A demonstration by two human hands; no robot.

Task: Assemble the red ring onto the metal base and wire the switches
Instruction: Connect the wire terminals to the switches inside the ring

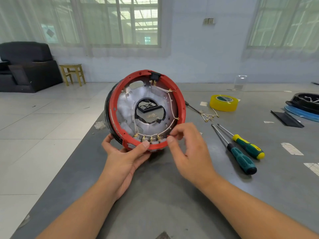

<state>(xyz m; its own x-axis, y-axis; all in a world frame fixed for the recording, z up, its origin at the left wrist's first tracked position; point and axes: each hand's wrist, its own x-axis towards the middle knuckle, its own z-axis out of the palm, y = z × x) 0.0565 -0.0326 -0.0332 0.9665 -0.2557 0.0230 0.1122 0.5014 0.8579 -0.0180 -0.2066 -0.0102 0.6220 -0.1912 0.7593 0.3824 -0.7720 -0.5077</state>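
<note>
**Seating the last wire at the ring's lower edge**

Here the left hand grips the bottom of the red ring, thumb on its rim, holding the assembly tilted upright just above the tabletop. The right hand pinches at the ring's lower right, fingers narrowed on what seems a white wire. Keep the ring braced and push the terminal straight onto the switches inside the ring's bottom. Beyond them, inside the ring, sits the metal base.
</note>
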